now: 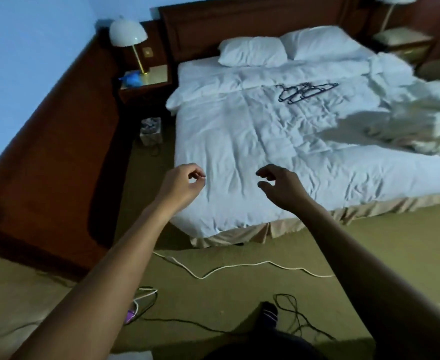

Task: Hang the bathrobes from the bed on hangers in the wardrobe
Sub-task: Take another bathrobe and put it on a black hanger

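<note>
2 bare hands reach out over the foot corner of the bed (239, 141). The left hand (185, 183) has its fingertips curled in near the thumb, and the right hand (281, 188) is loosely curled. Neither holds anything. 1 tangle of dark hangers (304, 92) lies mid-bed, just below the 2 pillows (252, 51). Its long axis runs across the bed's width, and the hangers overlap too much to count. 1 rumpled heap of pale cloth (421, 126) sprawls along the bed's right-hand edge, and I cannot tell its direction.

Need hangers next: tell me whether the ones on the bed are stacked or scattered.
Stacked: the dark hangers lie overlapping in one pile on the white duvet.
</note>
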The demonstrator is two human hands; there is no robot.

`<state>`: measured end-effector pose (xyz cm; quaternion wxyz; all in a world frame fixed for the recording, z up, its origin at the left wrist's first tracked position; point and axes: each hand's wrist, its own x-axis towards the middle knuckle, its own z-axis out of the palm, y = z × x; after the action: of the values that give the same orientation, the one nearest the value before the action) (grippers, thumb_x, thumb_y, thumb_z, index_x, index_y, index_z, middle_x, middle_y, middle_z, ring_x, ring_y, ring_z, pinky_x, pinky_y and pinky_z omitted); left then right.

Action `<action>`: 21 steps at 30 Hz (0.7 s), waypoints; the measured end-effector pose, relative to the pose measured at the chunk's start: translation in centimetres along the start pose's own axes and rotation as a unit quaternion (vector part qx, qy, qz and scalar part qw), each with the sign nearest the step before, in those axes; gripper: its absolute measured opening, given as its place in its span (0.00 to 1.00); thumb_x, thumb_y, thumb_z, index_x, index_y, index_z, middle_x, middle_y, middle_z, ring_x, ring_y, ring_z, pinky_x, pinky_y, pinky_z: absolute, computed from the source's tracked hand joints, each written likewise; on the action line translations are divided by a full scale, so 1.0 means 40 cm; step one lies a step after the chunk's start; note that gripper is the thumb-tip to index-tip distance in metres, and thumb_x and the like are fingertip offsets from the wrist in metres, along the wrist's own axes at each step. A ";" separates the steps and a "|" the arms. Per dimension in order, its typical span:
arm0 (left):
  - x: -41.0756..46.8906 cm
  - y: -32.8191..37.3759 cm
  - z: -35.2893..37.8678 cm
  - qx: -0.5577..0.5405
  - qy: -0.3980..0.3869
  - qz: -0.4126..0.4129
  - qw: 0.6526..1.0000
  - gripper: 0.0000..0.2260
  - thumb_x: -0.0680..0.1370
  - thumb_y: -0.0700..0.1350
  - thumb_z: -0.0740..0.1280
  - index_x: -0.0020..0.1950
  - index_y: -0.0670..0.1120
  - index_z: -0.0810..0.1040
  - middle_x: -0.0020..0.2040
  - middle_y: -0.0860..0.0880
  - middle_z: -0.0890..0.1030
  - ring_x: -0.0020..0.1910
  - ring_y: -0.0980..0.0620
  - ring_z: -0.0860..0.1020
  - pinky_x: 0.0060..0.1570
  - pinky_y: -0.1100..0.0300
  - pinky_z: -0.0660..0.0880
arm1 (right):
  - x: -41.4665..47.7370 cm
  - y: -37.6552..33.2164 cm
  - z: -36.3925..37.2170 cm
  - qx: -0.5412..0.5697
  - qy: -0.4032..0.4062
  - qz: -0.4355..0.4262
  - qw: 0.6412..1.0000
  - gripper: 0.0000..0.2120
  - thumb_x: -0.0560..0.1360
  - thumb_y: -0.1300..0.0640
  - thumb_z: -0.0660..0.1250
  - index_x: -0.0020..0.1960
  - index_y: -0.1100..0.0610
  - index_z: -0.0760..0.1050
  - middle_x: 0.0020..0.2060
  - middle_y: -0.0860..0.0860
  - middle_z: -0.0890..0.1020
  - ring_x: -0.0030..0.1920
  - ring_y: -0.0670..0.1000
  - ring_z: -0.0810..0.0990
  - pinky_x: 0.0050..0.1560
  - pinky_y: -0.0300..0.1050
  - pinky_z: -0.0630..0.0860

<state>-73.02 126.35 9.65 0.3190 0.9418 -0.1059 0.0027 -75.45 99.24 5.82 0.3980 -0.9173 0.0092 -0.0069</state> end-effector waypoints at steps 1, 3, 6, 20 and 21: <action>0.055 0.031 0.041 -0.008 -0.015 0.011 1.000 0.03 0.79 0.47 0.69 0.51 0.50 0.82 0.46 0.57 0.82 0.49 0.59 0.79 0.45 0.68 0.73 | 0.018 0.043 -0.034 0.000 0.008 0.017 1.000 0.14 0.77 0.57 0.70 0.62 0.53 0.79 0.57 0.48 0.83 0.57 0.48 0.79 0.54 0.36 0.67; 0.158 0.098 0.123 -0.016 -0.042 0.031 0.998 0.03 0.79 0.46 0.70 0.50 0.50 0.83 0.46 0.56 0.83 0.49 0.58 0.79 0.47 0.68 0.74 | 0.050 0.126 -0.101 -0.001 0.020 0.047 0.999 0.14 0.77 0.57 0.70 0.63 0.53 0.79 0.57 0.48 0.82 0.58 0.48 0.79 0.55 0.38 0.68; 0.291 0.211 0.250 -0.030 -0.081 0.053 0.995 0.03 0.77 0.46 0.69 0.48 0.50 0.83 0.45 0.56 0.84 0.49 0.57 0.80 0.45 0.73 0.70 | 0.082 0.247 -0.204 -0.005 0.037 0.089 0.995 0.14 0.78 0.57 0.69 0.63 0.53 0.79 0.57 0.47 0.82 0.58 0.48 0.78 0.56 0.39 0.68; 0.732 0.720 0.795 -0.048 -0.251 0.198 0.946 0.15 0.79 0.51 0.70 0.64 0.49 0.82 0.59 0.49 0.84 0.61 0.53 0.79 0.56 0.63 0.70 | 0.165 0.732 -0.611 -0.029 0.175 0.265 0.948 0.19 0.76 0.55 0.70 0.67 0.54 0.77 0.62 0.51 0.81 0.63 0.52 0.78 0.57 0.38 0.67; 0.762 0.754 0.836 -0.047 -0.261 0.207 0.942 0.15 0.79 0.52 0.70 0.64 0.49 0.81 0.60 0.49 0.83 0.62 0.53 0.79 0.56 0.63 0.69 | 0.174 0.769 -0.634 -0.030 0.180 0.278 0.943 0.20 0.76 0.54 0.71 0.68 0.53 0.76 0.63 0.51 0.81 0.64 0.53 0.78 0.58 0.39 0.67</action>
<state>-51.39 76.87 3.31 0.3164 0.8506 -0.3782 -0.1826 -69.33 59.56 0.73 0.3481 -0.8733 0.3353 -0.0605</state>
